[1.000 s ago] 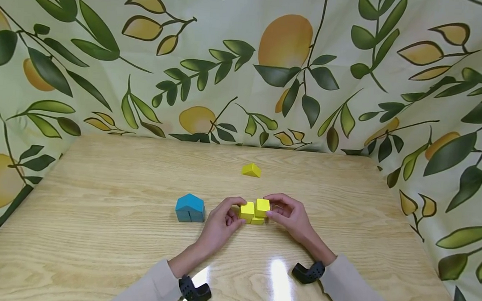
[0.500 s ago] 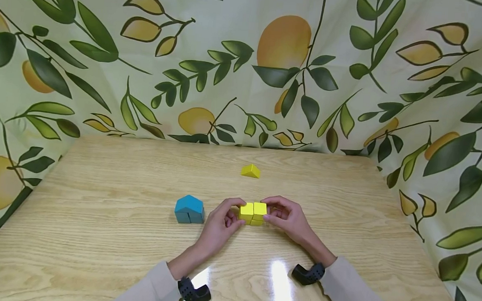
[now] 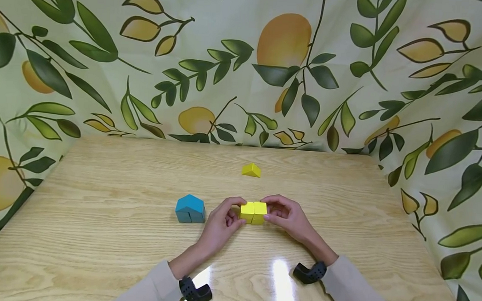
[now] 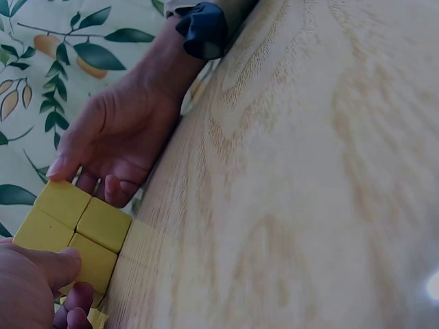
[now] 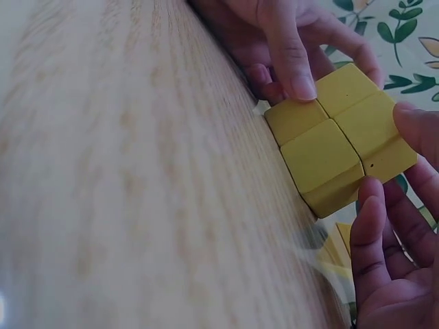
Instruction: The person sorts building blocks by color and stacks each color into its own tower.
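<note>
Yellow cubes stand in two columns of two, side by side on the table. My left hand (image 3: pixel 220 219) grips the left side of the stack, thumb in front and index finger behind at the upper left cube (image 3: pixel 246 209). At the other side, my right hand (image 3: pixel 290 217) pinches the upper right cube (image 3: pixel 260 209) between thumb and fingers. That cube sits level with its neighbour. The right wrist view shows the faces of the cubes (image 5: pixel 321 157) meeting along narrow seams. Behind the stack lies a yellow triangular block (image 3: pixel 251 170).
A blue house shape (image 3: pixel 189 208) of small blocks with a pitched top stands just left of my left hand. The wooden table (image 3: pixel 119 175) ends at a leaf-and-fruit patterned cloth (image 3: pixel 228 21) at the back and sides.
My right hand has lowered the upper right cube and moved it slightly left, so it now lines up with the left one. The left hand has kept its place.
</note>
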`<state>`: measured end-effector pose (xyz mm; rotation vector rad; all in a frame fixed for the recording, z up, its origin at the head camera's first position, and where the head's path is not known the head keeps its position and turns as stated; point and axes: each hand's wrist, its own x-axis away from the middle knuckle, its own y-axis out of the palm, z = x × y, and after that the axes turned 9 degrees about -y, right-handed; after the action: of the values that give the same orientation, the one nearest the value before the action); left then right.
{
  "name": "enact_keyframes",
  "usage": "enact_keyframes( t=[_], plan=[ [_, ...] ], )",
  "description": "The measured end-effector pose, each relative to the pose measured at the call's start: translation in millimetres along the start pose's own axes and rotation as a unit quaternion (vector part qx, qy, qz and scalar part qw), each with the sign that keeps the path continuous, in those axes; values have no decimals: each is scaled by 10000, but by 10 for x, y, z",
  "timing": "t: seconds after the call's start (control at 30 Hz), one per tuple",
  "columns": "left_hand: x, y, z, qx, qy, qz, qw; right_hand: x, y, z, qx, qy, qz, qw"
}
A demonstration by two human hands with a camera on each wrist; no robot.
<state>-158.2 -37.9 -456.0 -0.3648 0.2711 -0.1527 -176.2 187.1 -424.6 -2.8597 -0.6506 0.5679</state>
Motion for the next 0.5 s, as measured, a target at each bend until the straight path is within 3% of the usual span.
enact_keyframes(
  t=[0.5],
  plan=[
    [-1,-9,8,10,-96,-14,10000,-9,-19,36,-301,-66,-154,9994]
  ],
)
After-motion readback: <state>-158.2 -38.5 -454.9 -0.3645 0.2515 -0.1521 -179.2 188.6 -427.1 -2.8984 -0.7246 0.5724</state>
